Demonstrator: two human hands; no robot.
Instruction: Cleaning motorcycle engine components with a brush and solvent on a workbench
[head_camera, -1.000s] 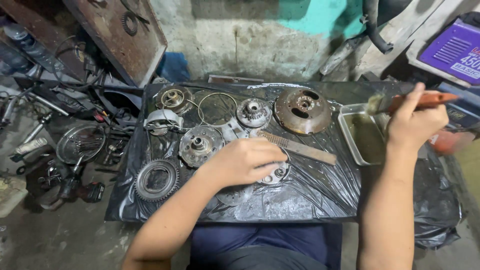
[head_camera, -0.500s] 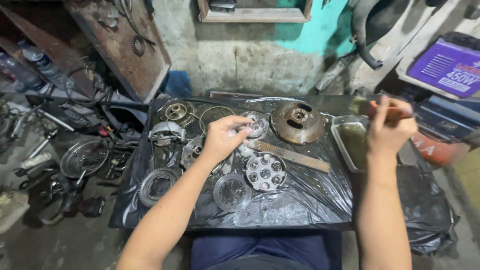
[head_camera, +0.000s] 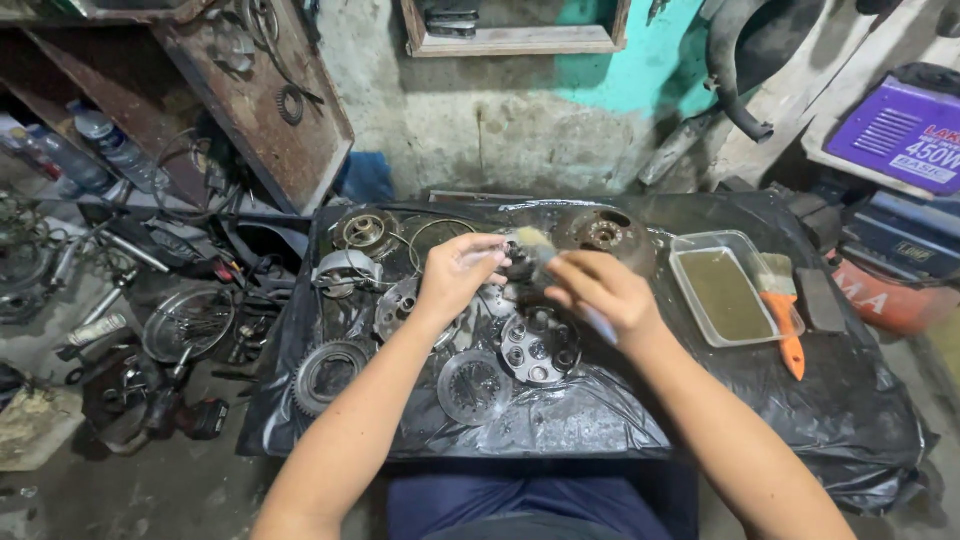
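Covering the work surface under both hands is one black plastic sheet, wet and creased. One clear rectangular tray of murky liquid sits well to the right of the right hand, and one orange-handled brush lies across the tray's right edge. Beyond the right hand lies one rusty brake disc. Left of the left hand lie one thin wire ring and one round hub; nearer the body, by the left forearm, lies one toothed ring. Just below the hands lie two round plates: one drilled pressure plate and one flatter disc.

The left hand is closed in a pinch on one small dark metal part, held up between the two hands. The right hand is wrapped around one small brush, whose pale bristles touch that part; the handle is mostly hidden in the fist.
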